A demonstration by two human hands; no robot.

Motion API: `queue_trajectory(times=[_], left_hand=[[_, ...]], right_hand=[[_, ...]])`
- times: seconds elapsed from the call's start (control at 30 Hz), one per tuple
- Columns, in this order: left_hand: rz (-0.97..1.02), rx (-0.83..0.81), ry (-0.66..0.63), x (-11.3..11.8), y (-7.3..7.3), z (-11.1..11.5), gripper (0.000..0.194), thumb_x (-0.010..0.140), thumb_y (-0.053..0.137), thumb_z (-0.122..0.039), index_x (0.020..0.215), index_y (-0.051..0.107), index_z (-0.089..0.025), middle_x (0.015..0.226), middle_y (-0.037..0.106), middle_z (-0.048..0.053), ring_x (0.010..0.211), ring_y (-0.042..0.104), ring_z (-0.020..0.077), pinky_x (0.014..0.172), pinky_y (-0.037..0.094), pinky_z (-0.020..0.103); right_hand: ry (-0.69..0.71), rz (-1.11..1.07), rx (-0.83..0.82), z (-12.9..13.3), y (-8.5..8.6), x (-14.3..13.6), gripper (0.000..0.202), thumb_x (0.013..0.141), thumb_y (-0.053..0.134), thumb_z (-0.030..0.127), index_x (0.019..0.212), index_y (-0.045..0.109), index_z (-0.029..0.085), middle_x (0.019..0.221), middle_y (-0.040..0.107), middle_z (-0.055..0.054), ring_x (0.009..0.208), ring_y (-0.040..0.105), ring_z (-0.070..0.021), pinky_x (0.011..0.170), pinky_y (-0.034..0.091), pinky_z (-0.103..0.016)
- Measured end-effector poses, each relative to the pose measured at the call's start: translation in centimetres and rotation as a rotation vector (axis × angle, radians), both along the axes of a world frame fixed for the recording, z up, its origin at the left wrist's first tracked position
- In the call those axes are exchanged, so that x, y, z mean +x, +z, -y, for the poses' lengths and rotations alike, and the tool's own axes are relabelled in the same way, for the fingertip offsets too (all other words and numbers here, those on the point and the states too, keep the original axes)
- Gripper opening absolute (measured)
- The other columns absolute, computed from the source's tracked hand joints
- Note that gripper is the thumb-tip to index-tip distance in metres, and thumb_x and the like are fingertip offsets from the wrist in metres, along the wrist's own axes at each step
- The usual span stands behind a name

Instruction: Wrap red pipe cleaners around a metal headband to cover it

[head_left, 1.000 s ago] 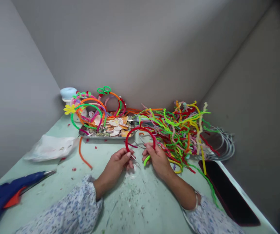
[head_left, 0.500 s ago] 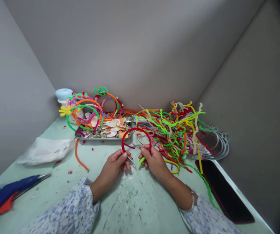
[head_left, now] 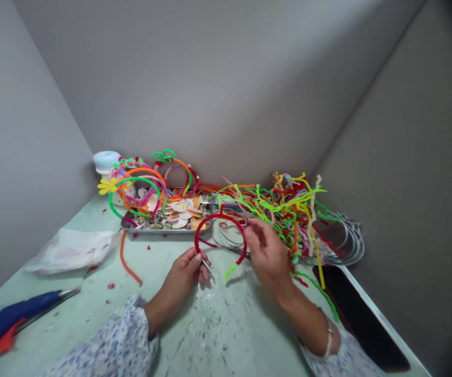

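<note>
1. Headband hoop, wound in red pipe cleaner, held up over the tabletop, in front of the shell tray; bright green tip at right, bare pale tip at left.
2. Left hand closed, pinching the hoop's left end.
3. Right hand half curled, just beside the hoop's right side; impossible to tell whether touching it or gripping anything.
4. Behind, to the right, tangled heap of pipe cleaners; grey hoops alongside, black phone-like slab nearer.
5. Around the tray's left part, decorated headbands, one with a yellow flower.
6. Far left, plastic bag and blue glue gun with orange trigger.
</note>
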State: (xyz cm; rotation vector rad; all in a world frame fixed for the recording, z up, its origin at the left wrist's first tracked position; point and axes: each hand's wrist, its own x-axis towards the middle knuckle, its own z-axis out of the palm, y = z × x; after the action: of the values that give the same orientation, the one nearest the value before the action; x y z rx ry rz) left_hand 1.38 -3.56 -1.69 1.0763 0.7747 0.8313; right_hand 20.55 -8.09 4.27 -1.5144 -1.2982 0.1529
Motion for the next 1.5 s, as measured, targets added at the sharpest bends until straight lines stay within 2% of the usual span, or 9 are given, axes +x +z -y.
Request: queue_trajectory(times=[0.1,0.2,0.37,0.5,0.67,0.9,1.03,1.27,1.5], left_hand=[[-0.049,0.022,-0.037,-0.1,-0.1,0.0,0.023,0.085,0.054,-0.038,0.086,0.053,-0.015,0.059,0.058,0.000,0.050,0.050,0.0098,0.051,0.037,0.021],[-0.072,0.055,-0.069,-0.2,-0.3,0.0,0.024,0.086,0.053,-0.039,0.085,0.053,-0.015,0.060,0.058,0.000,0.051,0.050,0.0092,0.051,0.036,0.020],[-0.083,0.064,-0.102,-0.2,-0.4,0.0,0.027,0.085,0.053,-0.042,0.083,0.053,-0.015,0.060,0.057,0.000,0.050,0.049,0.0086,0.051,0.036,0.020],[-0.076,0.063,-0.105,-0.1,-0.1,0.2,0.028,0.084,0.054,-0.043,0.083,0.054,-0.015,0.059,0.058,0.001,0.049,0.048,0.0087,0.050,0.035,0.020],[-0.076,0.040,-0.094,-0.1,0.3,0.3,0.028,0.083,0.056,-0.042,0.083,0.055,-0.014,0.059,0.058,0.002,0.049,0.048,0.0087,0.049,0.035,0.020],[-0.087,0.036,-0.102,-0.1,0.4,0.3,0.025,0.085,0.055,-0.039,0.082,0.055,-0.014,0.064,0.059,0.002,0.051,0.048,0.0084,0.050,0.035,0.020],[-0.099,0.033,-0.107,-0.1,0.8,0.4,0.023,0.084,0.056,-0.038,0.084,0.056,-0.014,0.066,0.059,0.002,0.052,0.048,0.0083,0.052,0.035,0.020],[-0.046,0.057,-0.083,-0.3,1.5,0.5,0.021,0.077,0.065,-0.028,0.092,0.057,-0.015,0.068,0.056,-0.001,0.056,0.051,0.0085,0.055,0.038,0.021],[0.107,-0.061,-0.070,-0.4,1.3,0.4,0.031,0.077,0.066,-0.030,0.103,0.057,-0.016,0.082,0.061,0.003,0.056,0.054,0.0079,0.052,0.038,0.020]], right_hand=[[-0.187,0.300,0.077,-1.4,3.4,3.8,0.026,0.090,0.046,0.031,0.103,0.064,0.018,0.096,0.066,-0.009,0.088,0.060,-0.0207,0.081,0.046,-0.033],[-0.308,0.564,-0.070,-3.5,4.7,7.7,0.027,0.088,0.044,0.020,0.102,0.067,0.017,0.102,0.066,-0.011,0.094,0.060,-0.0228,0.084,0.044,-0.033],[-0.351,0.787,-0.586,-5.4,2.6,10.4,0.033,0.080,0.046,0.008,0.103,0.069,0.018,0.096,0.067,-0.013,0.085,0.064,-0.0228,0.073,0.044,-0.030],[-0.427,0.776,-0.595,-5.4,1.5,10.7,0.029,0.083,0.044,0.014,0.096,0.071,0.016,0.094,0.066,-0.016,0.082,0.065,-0.0254,0.068,0.044,-0.032],[-0.389,0.581,-0.291,-4.8,3.4,11.4,0.025,0.083,0.048,0.025,0.090,0.070,0.015,0.091,0.068,-0.015,0.082,0.062,-0.0253,0.072,0.043,-0.035],[-0.193,-0.205,0.302,-1.9,8.6,9.8,0.022,0.083,0.053,0.038,0.094,0.062,0.021,0.074,0.063,-0.002,0.056,0.057,-0.0143,0.052,0.044,-0.028],[0.122,-0.472,0.235,-0.8,9.7,8.1,0.015,0.079,0.060,0.037,0.087,0.062,0.024,0.073,0.062,0.000,0.047,0.052,-0.0094,0.042,0.039,-0.023],[0.523,-0.623,-0.225,-1.9,7.7,4.0,0.022,0.076,0.064,0.039,0.086,0.063,0.020,0.067,0.060,0.001,0.045,0.048,-0.0072,0.039,0.032,-0.019],[0.584,-0.862,-0.196,-2.8,2.2,0.1,0.022,0.080,0.062,0.040,0.088,0.062,0.019,0.070,0.058,0.003,0.051,0.052,-0.0075,0.047,0.039,-0.019]])
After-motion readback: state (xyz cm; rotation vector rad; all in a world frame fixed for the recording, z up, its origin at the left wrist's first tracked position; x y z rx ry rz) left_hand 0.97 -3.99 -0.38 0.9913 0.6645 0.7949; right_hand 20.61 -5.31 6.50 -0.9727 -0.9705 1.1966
